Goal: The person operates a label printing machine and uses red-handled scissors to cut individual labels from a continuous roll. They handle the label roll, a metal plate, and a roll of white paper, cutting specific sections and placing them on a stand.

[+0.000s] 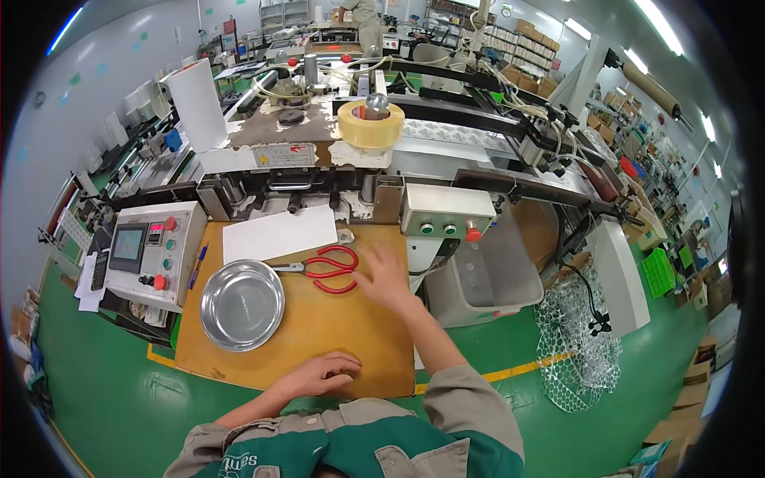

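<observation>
Had the right hand [386, 275] released, with fingers reaching forward in slight blur and thumb next to the red loops of the snips [298, 268] lying just left of it. Could not tell contact from a narrow gap between thumb and loop. Rested the left hand [323, 374] nearer the body and left of the right one, on the near part of a yellowish-brown board [303, 331], likewise unclenched, with fingers loosely bent. Saw the snips pointing leftward, away from the right hand, toward a round metal dish [242, 306], forward and left of the left hand. Noted a small pale lump [345, 237] beyond the right hand and a little left, beside a white sheet [280, 233] stretching farther left. Found a blue pen [198, 267] left of both hands, past the dish, near a control box [182, 239]. Made out a pale button box [446, 209] ahead and right of the right hand, a translucent bin [478, 311] to its right, and clear honeycomb-patterned wrap [578, 334] farther right. Spotted a yellowish tape roll [370, 127] well beyond the right hand, and a standing white roll [197, 103] farther left.
</observation>
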A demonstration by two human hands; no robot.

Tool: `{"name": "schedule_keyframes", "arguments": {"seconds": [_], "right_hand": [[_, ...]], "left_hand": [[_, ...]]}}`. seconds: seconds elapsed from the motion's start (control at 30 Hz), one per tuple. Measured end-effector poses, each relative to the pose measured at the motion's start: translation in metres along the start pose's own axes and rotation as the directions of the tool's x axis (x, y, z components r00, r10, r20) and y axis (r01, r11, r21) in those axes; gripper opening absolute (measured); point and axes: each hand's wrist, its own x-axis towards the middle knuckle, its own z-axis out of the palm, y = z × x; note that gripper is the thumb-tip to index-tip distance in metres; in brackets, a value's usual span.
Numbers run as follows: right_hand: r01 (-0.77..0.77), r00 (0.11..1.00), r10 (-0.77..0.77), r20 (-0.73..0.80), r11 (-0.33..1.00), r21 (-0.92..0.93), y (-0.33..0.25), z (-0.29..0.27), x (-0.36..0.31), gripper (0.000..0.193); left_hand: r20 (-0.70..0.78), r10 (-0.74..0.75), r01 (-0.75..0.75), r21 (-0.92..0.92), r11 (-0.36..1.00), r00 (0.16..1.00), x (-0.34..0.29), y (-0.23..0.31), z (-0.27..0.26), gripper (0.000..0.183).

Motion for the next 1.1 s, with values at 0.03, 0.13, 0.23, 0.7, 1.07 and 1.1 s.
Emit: {"name": "schedule_keyframes", "arguments": {"seconds": [0.03, 0.13, 0.23, 0.7, 1.07, 1.1], "right_hand": [[0.058, 0.998, -0.058, 0.016, 0.998, 0.003, -0.008, 0.009, -0.004, 0.056], [0.177, 0.983, -0.176, 0.051, 0.984, -0.018, -0.021, 0.026, -0.008, 0.052], [0.200, 0.979, -0.195, 0.066, 0.976, -0.084, -0.024, 0.029, -0.008, 0.048], [0.158, 0.987, -0.155, 0.028, 0.981, -0.117, -0.039, 0.030, -0.009, 0.043], [0.101, 0.995, -0.099, 0.030, 0.991, -0.088, -0.040, 0.030, -0.005, 0.041], [0.115, 0.993, -0.113, 0.027, 0.991, -0.069, -0.039, 0.034, -0.003, 0.040]], "left_hand": [[0.008, 0.006, -0.005, -0.018, 1.000, 1.000, -0.001, -0.001, -0.001, 0.033], [0.041, -0.053, 0.057, -0.097, 0.994, 0.998, -0.009, 0.001, -0.007, 0.036], [0.026, -0.132, 0.134, -0.180, 0.974, 0.991, -0.030, 0.003, -0.016, 0.038], [-0.490, -0.145, 0.171, 0.009, 0.985, 0.860, -0.125, -0.036, -0.049, 0.017], [-0.532, 0.059, 0.069, 0.216, 0.974, 0.845, -0.118, -0.044, -0.044, 0.019], [-0.509, 0.102, 0.031, 0.245, 0.969, 0.855, -0.119, -0.046, -0.044, 0.018]]}}
